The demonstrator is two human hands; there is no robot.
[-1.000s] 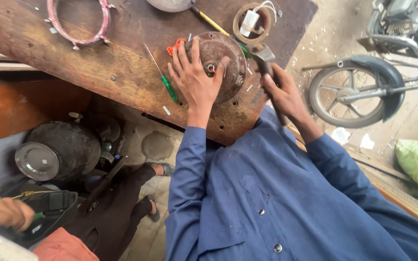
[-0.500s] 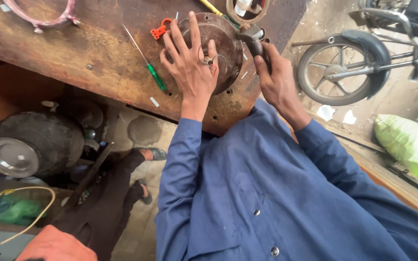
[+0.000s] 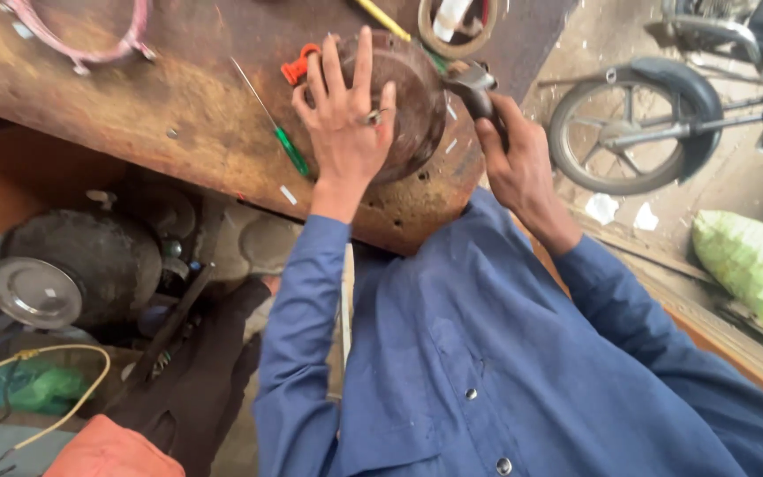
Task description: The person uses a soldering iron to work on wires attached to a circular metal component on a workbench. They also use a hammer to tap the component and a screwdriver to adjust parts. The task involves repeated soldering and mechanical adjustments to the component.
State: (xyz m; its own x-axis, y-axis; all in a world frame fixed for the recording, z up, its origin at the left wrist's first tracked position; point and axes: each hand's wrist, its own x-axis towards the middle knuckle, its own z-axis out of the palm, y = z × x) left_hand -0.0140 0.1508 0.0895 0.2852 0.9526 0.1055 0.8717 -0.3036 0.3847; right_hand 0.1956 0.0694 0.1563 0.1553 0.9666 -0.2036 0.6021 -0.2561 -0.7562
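So the person's in a plain blue long-sleeved shirt (image 3: 505, 353), kinda work-shirt style, loose and creased all over the chest. There's a row of small shiny snap buttons (image 3: 471, 394) running down the front, one a bit lower near the hem too. Both sleeves (image 3: 304, 300) run full length and end right at the wrists, well back from the fingers, with plain cuffs. Left hand (image 3: 346, 124) is bare, no glove, and there's a ring (image 3: 372, 116) with a metal look on one finger, close to the knuckle. Right hand (image 3: 514, 159) is bare too, nothing worn on those fingers that I can make out.
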